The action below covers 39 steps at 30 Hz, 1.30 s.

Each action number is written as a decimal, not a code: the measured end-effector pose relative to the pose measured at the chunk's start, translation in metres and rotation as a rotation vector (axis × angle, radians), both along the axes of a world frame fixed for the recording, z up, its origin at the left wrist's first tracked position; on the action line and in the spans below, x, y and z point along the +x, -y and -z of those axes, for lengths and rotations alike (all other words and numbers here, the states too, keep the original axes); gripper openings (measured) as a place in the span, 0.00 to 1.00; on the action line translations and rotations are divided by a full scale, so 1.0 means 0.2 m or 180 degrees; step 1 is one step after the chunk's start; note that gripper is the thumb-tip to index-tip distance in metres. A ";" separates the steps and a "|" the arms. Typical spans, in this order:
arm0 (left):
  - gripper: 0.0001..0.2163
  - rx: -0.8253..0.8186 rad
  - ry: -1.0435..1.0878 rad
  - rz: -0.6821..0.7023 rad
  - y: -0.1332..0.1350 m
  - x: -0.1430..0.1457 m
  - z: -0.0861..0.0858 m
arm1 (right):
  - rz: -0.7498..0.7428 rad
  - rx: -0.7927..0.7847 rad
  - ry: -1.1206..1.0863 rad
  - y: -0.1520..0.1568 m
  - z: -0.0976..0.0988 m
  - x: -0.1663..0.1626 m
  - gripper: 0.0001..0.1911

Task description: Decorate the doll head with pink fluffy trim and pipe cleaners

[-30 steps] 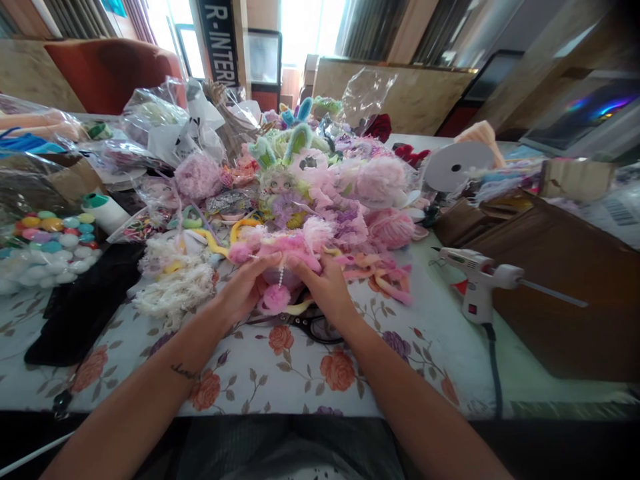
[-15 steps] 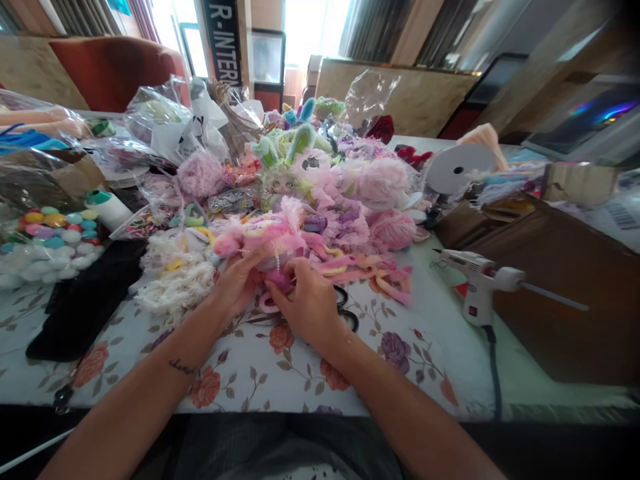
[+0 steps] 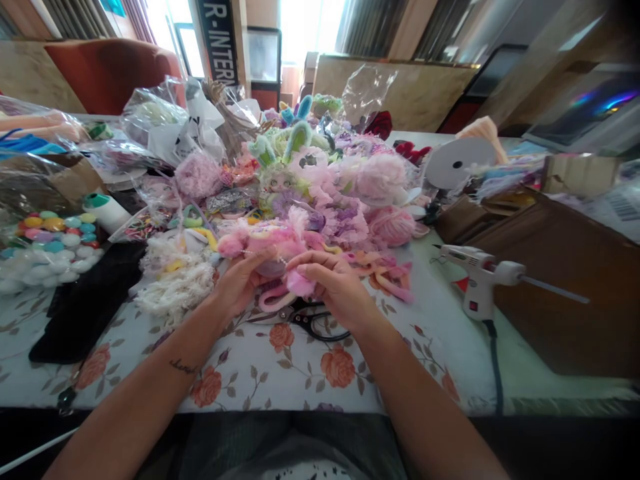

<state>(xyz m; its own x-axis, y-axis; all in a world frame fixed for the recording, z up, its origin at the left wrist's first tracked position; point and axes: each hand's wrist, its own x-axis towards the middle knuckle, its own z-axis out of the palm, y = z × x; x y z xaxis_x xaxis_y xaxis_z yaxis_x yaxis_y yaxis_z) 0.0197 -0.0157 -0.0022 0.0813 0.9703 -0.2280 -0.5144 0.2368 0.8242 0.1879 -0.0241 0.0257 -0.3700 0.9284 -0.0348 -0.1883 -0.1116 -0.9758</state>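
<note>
Both hands work a pink fluffy ornament [image 3: 273, 243] above the floral tablecloth [image 3: 300, 373]: left hand [image 3: 240, 283] curls closed under it, right hand [image 3: 333, 283] pinches its pompom [image 3: 300, 283] (scissors [image 3: 310, 320] lie beneath). Likely fitting the trim; steady fingertip placement comes next.

Readable in white capitals down a dark vertical banner [image 3: 219, 40] by the window: "R-INTER", cut off at the lower end. Small dark script tattooed on left forearm [image 3: 183, 366], too small to read.
</note>
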 end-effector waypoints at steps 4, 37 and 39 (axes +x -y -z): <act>0.11 0.0132 -0.0198 0.0150 0.01 0.01 -0.01 | 0.0272 -0.0081 -0.0327 -0.03 -0.02 0.02 0.07; 0.17 -0.0696 0.0701 0.0846 0.00 -0.04 -0.02 | 0.1750 0.2578 0.1342 -0.10 0.06 0.04 0.27; 0.17 -0.0668 0.0683 0.0963 0.00 -0.04 -0.02 | 0.1353 0.2653 0.1703 -0.09 0.11 0.05 0.44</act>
<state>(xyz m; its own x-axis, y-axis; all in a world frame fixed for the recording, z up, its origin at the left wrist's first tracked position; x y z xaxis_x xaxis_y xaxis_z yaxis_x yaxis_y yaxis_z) 0.0119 -0.0153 0.0017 0.4224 0.8297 -0.3649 -0.5505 0.5547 0.6239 0.1987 -0.0061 0.0036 -0.1361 0.7833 0.6066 0.4188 0.6004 -0.6813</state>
